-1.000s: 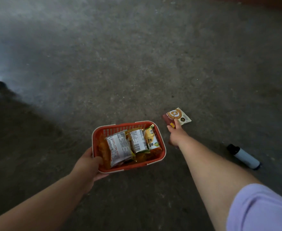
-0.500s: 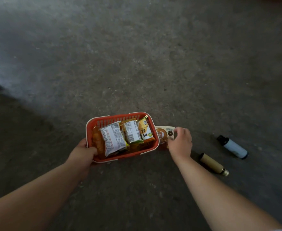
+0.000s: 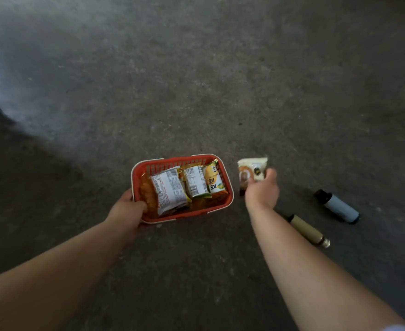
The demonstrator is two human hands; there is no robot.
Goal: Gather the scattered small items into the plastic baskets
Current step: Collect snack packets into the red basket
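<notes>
The left hand is closed around the near-left corner of the red plastic basket, thumb hooked over the rim, holding it just above the concrete floor, while the right hand pinches a cream-and-brown snack packet between thumb and fingers, lifted clear of the floor and held just beside the basket's right wall. Going by size, the basket is the biggest piece of progress: it already carries a bed of orange wrappers plus three packets lying side by side, a white-labelled packet, a barcode packet and a yellow packet, so much of the gathering looks done. The packet in the right hand is not yet inside; dropping it over the rim seems to be the step in hand. Still on the floor, right of that forearm, lie a pale blue bottle with a black cap and, nearer, a slimmer tan tube with a metallic end, both on their sides and untouched; whether more items or other baskets lie outside the view cannot be told. Compared with half a second ago, the packet has gone from lying against the basket under the fingers to being raised in the grip.
</notes>
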